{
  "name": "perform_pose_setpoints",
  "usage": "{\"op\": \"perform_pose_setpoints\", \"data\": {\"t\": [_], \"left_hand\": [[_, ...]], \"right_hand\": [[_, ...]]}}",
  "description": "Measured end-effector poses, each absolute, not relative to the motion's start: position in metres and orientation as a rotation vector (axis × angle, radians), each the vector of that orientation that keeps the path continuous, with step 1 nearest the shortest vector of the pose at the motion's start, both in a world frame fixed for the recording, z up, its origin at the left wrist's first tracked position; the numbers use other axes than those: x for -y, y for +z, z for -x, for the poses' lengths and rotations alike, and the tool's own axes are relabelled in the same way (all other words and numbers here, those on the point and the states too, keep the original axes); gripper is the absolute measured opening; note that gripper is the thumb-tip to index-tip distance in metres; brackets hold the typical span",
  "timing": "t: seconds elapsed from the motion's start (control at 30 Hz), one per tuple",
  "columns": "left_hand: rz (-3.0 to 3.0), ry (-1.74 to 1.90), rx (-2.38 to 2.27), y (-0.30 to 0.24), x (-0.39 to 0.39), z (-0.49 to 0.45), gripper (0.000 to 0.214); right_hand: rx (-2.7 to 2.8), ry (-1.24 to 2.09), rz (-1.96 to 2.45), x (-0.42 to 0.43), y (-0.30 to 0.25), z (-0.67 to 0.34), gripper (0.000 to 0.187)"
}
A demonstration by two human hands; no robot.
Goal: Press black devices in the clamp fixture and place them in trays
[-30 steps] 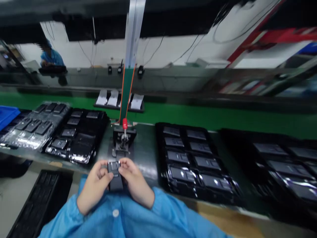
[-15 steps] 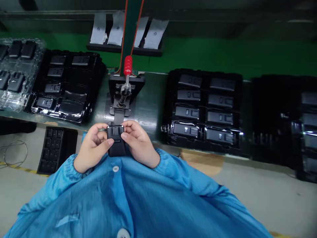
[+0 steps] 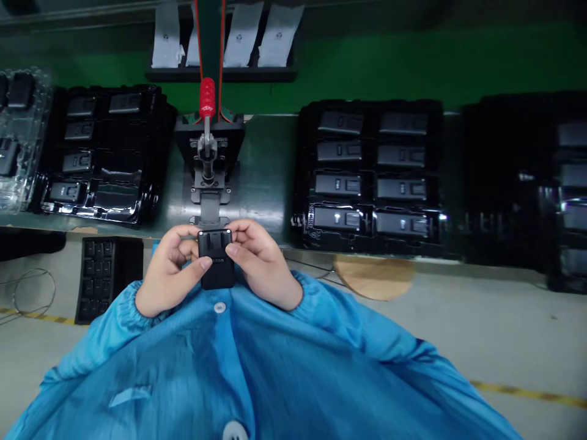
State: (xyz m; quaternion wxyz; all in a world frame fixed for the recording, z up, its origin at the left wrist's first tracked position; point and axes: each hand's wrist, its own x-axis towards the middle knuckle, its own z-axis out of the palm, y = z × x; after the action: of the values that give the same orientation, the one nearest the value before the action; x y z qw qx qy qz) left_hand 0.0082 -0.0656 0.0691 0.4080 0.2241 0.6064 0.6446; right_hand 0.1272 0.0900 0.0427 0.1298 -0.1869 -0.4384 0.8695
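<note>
A small black plastic device (image 3: 217,275) with pale lettering and a raised clip-like part is held close to my chest, at the bench's front edge. My left hand (image 3: 172,269) grips its left side, thumb on the front face. On its right side my right hand (image 3: 259,260) pinches the edge, thumb near the upper corner. The fingertips behind the device are hidden. Just beyond it stands a toggle clamp fixture (image 3: 208,159) with a red handle (image 3: 207,98) pointing up.
Black trays of similar devices lie left (image 3: 151,177) and right (image 3: 369,238), with another dark tray (image 3: 504,183) farther right. A clear tray (image 3: 34,134) sits far left. White pouches (image 3: 241,36) rest in a rack behind. Below the bench are a dark compartmented box (image 3: 97,275) and a round stool (image 3: 373,278).
My view has shifted, so the bench, trays and clamp appear higher and mostly farther left. Both hands keep the same hold on the device.
</note>
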Motion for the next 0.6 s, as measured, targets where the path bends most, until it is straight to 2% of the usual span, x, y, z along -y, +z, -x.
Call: {"op": "perform_pose_setpoints", "data": {"t": [0.6], "left_hand": [[-0.496,1.622,-1.464,0.0612,0.0658,-0.0125,0.048]], "right_hand": [[1.354,2.478,0.654,-0.0846,0.0444,-0.1340,0.039]]}}
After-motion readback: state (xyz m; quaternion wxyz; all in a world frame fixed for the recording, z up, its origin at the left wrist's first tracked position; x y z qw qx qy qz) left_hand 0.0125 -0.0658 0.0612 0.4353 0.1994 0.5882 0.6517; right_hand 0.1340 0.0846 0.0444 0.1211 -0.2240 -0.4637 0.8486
